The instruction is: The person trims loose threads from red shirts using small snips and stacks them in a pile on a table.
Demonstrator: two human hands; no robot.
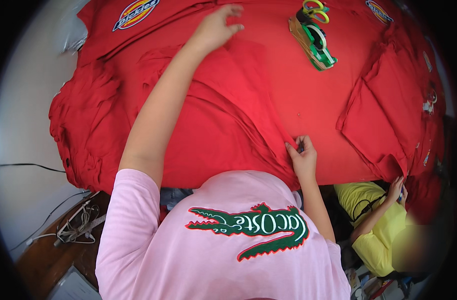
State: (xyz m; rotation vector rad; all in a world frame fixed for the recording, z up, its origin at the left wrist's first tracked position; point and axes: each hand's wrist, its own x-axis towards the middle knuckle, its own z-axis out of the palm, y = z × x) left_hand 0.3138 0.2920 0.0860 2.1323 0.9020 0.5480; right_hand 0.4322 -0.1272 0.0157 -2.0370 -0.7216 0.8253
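A red garment lies spread and loosely wrinkled in front of me. My right hand is closed on its right edge, thumb against fingers, near the table's front side. Something small and dark shows between those fingers, too little to name. My left arm reaches far across the cloth, and my left hand hovers near the garment's far end. Its thumb and fingers are apart, with nothing seen between them.
Beyond my right hand lie a green tape dispenser and yellow-handled scissors. Bunched red cloth covers the left side. At right, a person in yellow handles another red garment. Tangled cables lie low left.
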